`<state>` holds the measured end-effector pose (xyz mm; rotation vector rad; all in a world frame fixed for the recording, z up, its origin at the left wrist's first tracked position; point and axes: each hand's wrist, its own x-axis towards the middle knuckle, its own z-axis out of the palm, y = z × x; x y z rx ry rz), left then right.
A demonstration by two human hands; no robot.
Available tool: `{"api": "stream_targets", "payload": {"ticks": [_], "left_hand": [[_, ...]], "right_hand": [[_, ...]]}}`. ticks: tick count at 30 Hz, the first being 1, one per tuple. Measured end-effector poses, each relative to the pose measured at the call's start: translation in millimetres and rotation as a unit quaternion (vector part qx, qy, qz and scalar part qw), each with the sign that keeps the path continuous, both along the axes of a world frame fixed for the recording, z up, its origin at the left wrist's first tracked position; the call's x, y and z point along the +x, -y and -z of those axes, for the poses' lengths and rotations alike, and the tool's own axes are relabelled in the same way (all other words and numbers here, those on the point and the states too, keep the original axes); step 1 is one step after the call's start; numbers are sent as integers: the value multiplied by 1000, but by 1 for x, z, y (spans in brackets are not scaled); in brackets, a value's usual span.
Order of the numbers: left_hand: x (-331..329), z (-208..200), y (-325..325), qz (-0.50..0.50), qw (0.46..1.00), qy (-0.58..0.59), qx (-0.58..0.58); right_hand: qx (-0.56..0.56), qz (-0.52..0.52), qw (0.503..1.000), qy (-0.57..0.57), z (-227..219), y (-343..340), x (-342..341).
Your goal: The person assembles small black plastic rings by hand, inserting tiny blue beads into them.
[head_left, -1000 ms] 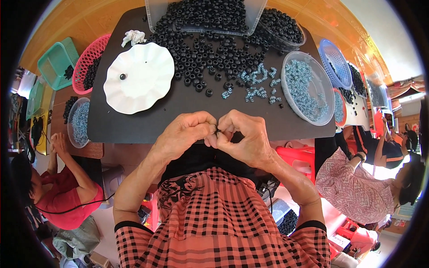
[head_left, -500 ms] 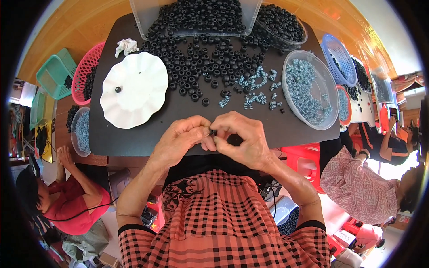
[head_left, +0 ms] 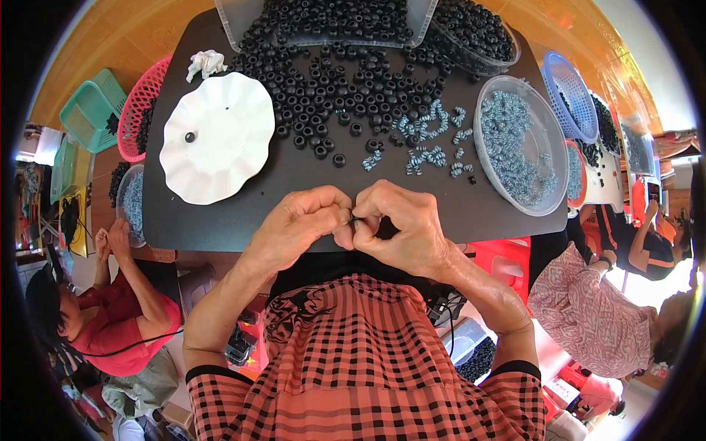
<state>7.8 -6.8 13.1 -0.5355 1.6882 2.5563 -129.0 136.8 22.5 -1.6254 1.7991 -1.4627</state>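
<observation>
Over the table's near edge, my left hand (head_left: 305,224) and my right hand (head_left: 404,228) meet fingertip to fingertip. Both are closed in a pinch on one small black ring-shaped piece (head_left: 357,219), mostly hidden by the fingers. Loose black rings (head_left: 346,92) with centre holes spread over the dark table (head_left: 213,229) beyond my hands. Small clusters of blue-grey striped pieces (head_left: 426,159) lie ahead of my right hand. To the left, a white plate (head_left: 228,162) with a scalloped rim bears one black ring (head_left: 190,137).
A clear bin (head_left: 418,37) of black rings stands at the far edge, a round tub (head_left: 515,55) beside it. At right, a clear bowl (head_left: 557,198) holds blue-grey pieces. Crumpled white tissue (head_left: 206,64) lies behind the plate. People sit at left (head_left: 129,323) and right (head_left: 596,316).
Both hands stay together, their fingers drawn closer over the black piece, which shows less now. The view has shifted slightly. The person at left has raised their hands.
</observation>
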Motion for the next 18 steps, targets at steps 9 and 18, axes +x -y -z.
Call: {"api": "stream_targets", "payload": {"ticks": [9, 18], "left_hand": [[-7, -6, 1, -49, 998, -28, -18], [-6, 6, -14, -126, 987, -96, -5]], "right_hand": [[38, 84, 979, 182, 6, -18, -6], [-64, 167, 969, -171, -12, 23, -49]]}}
